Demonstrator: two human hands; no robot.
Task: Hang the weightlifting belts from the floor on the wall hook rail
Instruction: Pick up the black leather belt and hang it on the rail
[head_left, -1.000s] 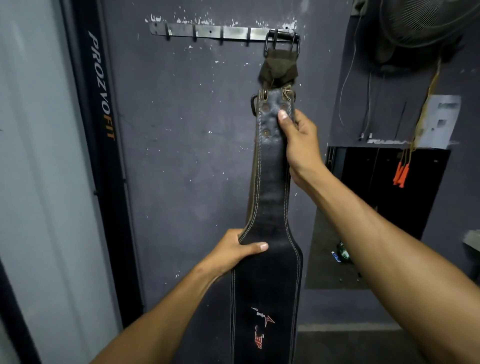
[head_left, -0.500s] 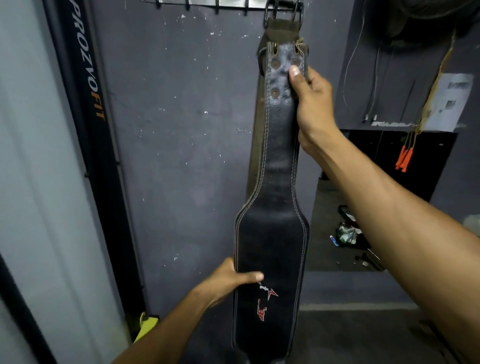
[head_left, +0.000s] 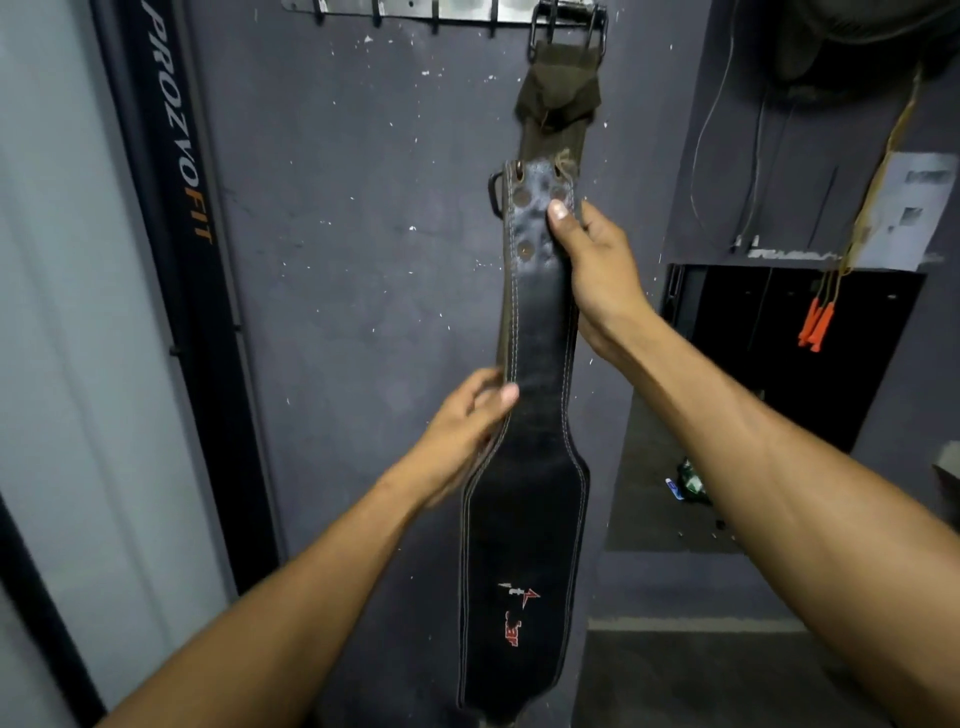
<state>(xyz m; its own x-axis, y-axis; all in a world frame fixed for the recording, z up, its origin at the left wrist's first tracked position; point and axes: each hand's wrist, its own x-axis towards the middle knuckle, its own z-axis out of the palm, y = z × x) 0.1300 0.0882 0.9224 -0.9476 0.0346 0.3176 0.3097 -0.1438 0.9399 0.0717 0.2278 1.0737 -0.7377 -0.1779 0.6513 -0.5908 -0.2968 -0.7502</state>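
A black leather weightlifting belt (head_left: 524, 519) with pale stitching and a red logo hangs straight down the dark wall. Its metal buckle (head_left: 569, 26) is hooked over the right end of the metal hook rail (head_left: 441, 10) at the top edge of the view. An olive fabric strap (head_left: 558, 98) joins buckle and leather. My right hand (head_left: 597, 270) grips the belt's narrow upper part, thumb on the front near the rivets. My left hand (head_left: 467, 421) pinches the belt's left edge lower down, just above where it widens.
A black post with PROZVOFIT lettering (head_left: 176, 171) stands left of the belt, beside a pale panel. Right of the belt is a dark opening (head_left: 779, 364) with orange-handled cords (head_left: 815, 322), hanging wires and a fan above. Small litter (head_left: 685, 483) lies on the floor.
My left hand has slid up the belt's left edge from beside the logo to the narrowing. The view has tilted up, so rail and buckle show again.
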